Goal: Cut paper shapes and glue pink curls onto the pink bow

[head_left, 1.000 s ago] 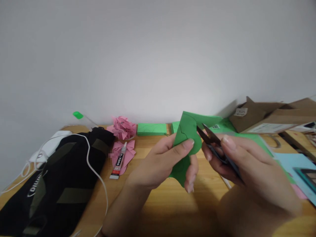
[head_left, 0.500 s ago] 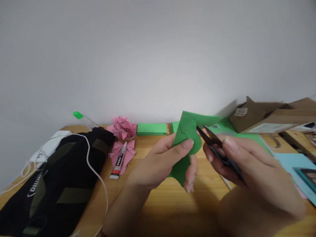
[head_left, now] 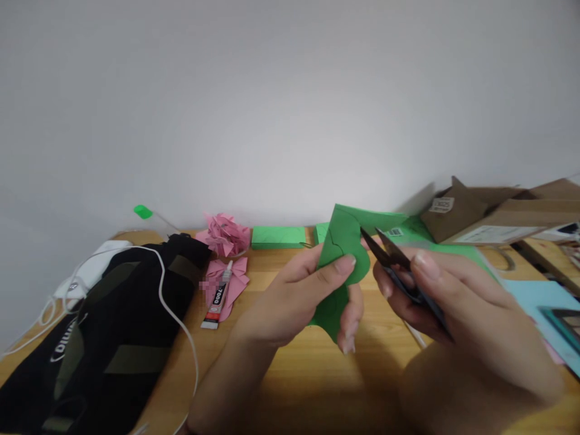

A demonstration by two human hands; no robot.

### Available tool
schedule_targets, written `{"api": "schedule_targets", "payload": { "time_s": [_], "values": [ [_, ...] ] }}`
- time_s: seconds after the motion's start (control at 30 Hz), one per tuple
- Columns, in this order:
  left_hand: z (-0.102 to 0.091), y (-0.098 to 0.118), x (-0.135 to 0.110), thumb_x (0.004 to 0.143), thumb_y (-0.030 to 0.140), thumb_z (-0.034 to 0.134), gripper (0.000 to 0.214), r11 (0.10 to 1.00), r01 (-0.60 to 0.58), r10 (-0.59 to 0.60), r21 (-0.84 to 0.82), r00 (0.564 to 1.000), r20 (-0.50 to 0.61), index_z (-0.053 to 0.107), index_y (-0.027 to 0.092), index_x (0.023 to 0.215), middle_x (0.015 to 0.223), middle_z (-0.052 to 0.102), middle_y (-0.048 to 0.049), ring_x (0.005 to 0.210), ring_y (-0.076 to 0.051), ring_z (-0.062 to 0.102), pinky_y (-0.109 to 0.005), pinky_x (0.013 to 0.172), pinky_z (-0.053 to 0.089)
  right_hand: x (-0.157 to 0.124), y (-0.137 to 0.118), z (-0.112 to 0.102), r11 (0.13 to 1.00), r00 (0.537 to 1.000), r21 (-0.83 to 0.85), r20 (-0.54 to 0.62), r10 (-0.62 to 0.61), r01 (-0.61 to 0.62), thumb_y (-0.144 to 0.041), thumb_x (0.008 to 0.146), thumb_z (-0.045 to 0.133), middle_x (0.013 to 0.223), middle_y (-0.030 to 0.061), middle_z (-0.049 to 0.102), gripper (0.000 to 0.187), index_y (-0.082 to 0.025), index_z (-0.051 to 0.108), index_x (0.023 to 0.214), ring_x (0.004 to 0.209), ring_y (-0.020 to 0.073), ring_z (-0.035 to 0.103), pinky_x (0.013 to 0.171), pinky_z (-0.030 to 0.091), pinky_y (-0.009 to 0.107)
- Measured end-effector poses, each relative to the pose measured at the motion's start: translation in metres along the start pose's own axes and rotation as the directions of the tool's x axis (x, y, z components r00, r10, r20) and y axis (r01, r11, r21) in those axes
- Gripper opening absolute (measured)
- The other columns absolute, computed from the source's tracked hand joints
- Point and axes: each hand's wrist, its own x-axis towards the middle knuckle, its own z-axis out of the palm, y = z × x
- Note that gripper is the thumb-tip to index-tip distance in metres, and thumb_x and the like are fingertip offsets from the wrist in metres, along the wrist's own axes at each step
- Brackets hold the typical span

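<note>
My left hand (head_left: 312, 284) pinches a piece of green paper (head_left: 347, 238) between thumb and fingers. Dark drawn lines run across it, and its right edge is cut into rounded lobes; part of the sheet hangs below the thumb. In my right hand (head_left: 457, 296) is a pair of dark scissors (head_left: 399, 269), gripped by the handles. Their blades are slightly apart and point up and left, the tips close to the upper right edge of the paper. Whether a blade touches the paper, I cannot tell.
A black bag (head_left: 131, 338) and a white cable (head_left: 179, 320) lie on the left. Pink paper pieces (head_left: 224, 232) and a glue tube (head_left: 218, 299) are beside it. A green block (head_left: 278, 237) sits by the wall. At right stand a cardboard box (head_left: 493, 211) and light blue paper (head_left: 539, 296).
The scissor blades have spread slightly wider apart, and the right thumb has shifted a little to the right. The left hand and the green paper stay almost where they were.
</note>
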Motion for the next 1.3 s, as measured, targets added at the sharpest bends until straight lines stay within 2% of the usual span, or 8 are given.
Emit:
{"api": "schedule_targets", "payload": {
  "time_s": [0.2, 0.37, 1.07, 1.3],
  "values": [
    [-0.0007, -0.0006, -0.0003, 0.098, 0.04, 0.053, 0.024, 1.0, 0.004, -0.004, -0.016, 1.0, 0.006, 0.046, 0.019, 0.089, 0.056, 0.058, 0.0052, 0.042, -0.007, 0.056, -0.018, 0.046, 0.05, -0.0017, -0.0008, -0.002, 0.998, 0.999, -0.05, 0.036, 0.029, -0.027, -0.058, 0.095, 0.055, 0.05, -0.0044, 0.038, 0.046, -0.022, 0.059, 0.066, 0.043, 0.0092, 0.026, 0.036, 0.016, 0.023],
    [-0.0004, -0.0013, -0.0011, 0.098, 0.04, 0.053, 0.025, 1.0, -0.007, 0.006, -0.021, 1.0, -0.003, 0.045, 0.019, 0.088, 0.056, 0.058, 0.005, 0.041, -0.007, 0.055, -0.017, 0.045, 0.05, -0.0017, -0.0017, -0.0024, 0.997, 0.998, -0.054, 0.026, 0.049, -0.048, -0.061, 0.092, 0.058, 0.049, -0.0038, 0.039, 0.045, -0.023, 0.062, 0.067, 0.041, 0.0096, 0.028, 0.035, 0.016, 0.024],
    [-0.001, -0.0008, 0.0009, 0.098, 0.041, 0.053, 0.024, 1.0, 0.002, -0.002, -0.019, 1.0, 0.001, 0.045, 0.019, 0.091, 0.055, 0.057, 0.0059, 0.04, -0.007, 0.053, -0.017, 0.044, 0.049, -0.0024, -0.0043, -0.002, 0.998, 0.999, -0.061, 0.015, 0.03, -0.029, -0.06, 0.093, 0.055, 0.048, -0.0047, 0.037, 0.047, -0.022, 0.059, 0.065, 0.041, 0.009, 0.025, 0.034, 0.016, 0.023],
    [-0.0009, 0.0003, -0.001, 0.096, 0.043, 0.056, 0.027, 0.998, 0.052, -0.053, -0.02, 0.998, -0.02, 0.049, 0.018, 0.093, 0.056, 0.058, 0.0048, 0.04, -0.008, 0.054, -0.018, 0.042, 0.047, 0.0, -0.0027, -0.0002, 0.998, 0.999, -0.053, 0.009, 0.031, -0.031, -0.059, 0.094, 0.056, 0.049, -0.005, 0.035, 0.048, -0.021, 0.056, 0.065, 0.043, 0.0092, 0.025, 0.038, 0.016, 0.024]
  ]
}}
